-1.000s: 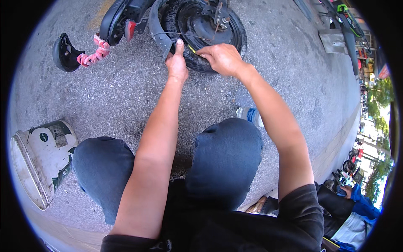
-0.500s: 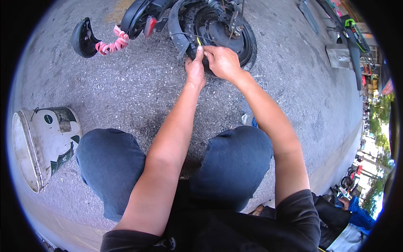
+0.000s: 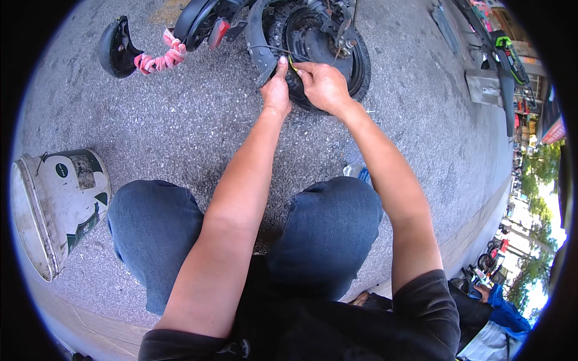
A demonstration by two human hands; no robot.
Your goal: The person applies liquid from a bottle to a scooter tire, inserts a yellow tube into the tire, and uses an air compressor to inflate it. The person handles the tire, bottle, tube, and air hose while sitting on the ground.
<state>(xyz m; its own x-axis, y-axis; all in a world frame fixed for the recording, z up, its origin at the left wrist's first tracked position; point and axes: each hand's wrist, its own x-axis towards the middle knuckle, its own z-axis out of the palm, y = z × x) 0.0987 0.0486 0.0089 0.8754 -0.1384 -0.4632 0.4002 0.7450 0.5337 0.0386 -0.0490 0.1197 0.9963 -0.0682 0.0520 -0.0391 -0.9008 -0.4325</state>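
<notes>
A small scooter-like wheel (image 3: 364, 66) with a black tire lies at the top, beside a dark mudguard (image 3: 260, 57). My left hand (image 3: 276, 93) is closed at the mudguard's lower edge, thumb pointing up; its other fingers are hidden, so what it grips does not show. At the tire, my right hand (image 3: 326, 89) pinches a thin yellow-green wire-like strip (image 3: 291, 62) between thumb and forefinger. A thin black cable (image 3: 265, 46) crosses from the mudguard toward the wheel, just above both hands.
A dirty white bucket (image 3: 54, 198) lies on its side at the left. Pink cloth (image 3: 165, 57) wraps a bar near a black curved part (image 3: 117, 51). A plastic bottle (image 3: 356, 171) is by my right knee. Far right are tools (image 3: 484, 87) and another person's blue sleeve (image 3: 506, 310).
My hands have drawn slightly apart, the left shifting a little left. The yellow-green strip now sits nearer my right fingertips. The view has shifted slightly.
</notes>
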